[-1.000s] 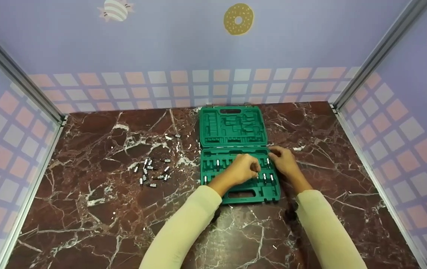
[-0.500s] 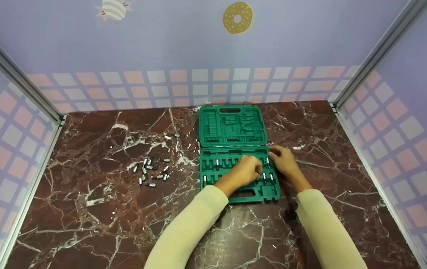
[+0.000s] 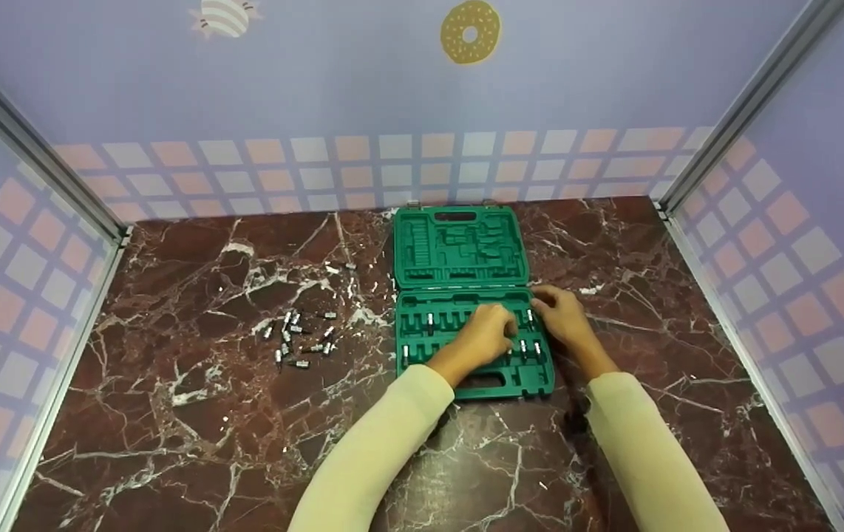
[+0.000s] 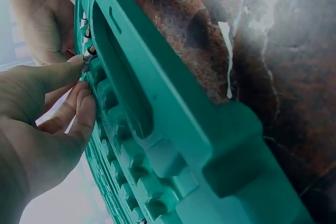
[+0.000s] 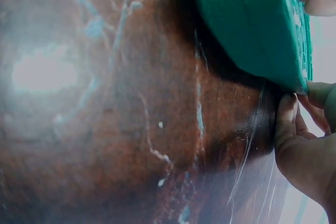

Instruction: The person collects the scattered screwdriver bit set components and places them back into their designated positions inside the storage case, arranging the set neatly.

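Observation:
A green tool case (image 3: pixel 459 287) lies open on the marble-patterned table, its lid folded to the back. Over the case's front half, my left hand (image 3: pixel 480 336) has its fingertips at a small silver bit socket (image 4: pixel 89 56) by a slot, pinching it as far as I can see. The tips partly cover it. My right hand (image 3: pixel 564 319) grips the case's right edge; in the right wrist view, its fingers (image 5: pixel 320 95) lie at the case corner. More bit sockets (image 3: pixel 430 324) sit in slots to the left and right.
Several loose bit sockets (image 3: pixel 296 325) are scattered on the table (image 3: pixel 208 414) left of the case. One bit socket (image 3: pixel 350 266) lies apart, farther back. Patterned walls (image 3: pixel 363 89) close off the back and both sides.
My left hand has shifted slightly right and down, its fingertips now low at the slot with the bit socket. The right hand stays on the case edge.

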The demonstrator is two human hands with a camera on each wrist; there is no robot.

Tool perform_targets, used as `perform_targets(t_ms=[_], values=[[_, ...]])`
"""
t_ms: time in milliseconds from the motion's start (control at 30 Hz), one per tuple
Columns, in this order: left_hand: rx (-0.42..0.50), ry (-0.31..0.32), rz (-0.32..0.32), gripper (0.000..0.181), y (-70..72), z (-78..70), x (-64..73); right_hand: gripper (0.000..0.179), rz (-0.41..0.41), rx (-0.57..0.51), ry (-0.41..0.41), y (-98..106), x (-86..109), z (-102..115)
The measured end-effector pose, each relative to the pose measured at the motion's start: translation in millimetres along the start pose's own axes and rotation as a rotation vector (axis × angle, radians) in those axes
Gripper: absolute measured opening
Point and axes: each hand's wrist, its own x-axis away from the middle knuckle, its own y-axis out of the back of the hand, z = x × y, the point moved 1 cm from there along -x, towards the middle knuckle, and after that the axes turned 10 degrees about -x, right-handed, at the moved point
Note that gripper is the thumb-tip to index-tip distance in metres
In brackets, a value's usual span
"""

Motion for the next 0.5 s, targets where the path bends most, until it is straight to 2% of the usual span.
perform_targets(t_ms=[267, 500], values=[[0.035, 0.052, 0.016, 0.016, 1.2, 2.5, -2.6, 0.032, -0.007, 0.016, 0.007, -0.1, -1.9, -0.2], [0.022, 0.051, 0.002, 0.019, -2.5, 3.5, -2.0, 0.033, 0.002, 0.029, -0.011, -0.4, -0.5, 0.2]])
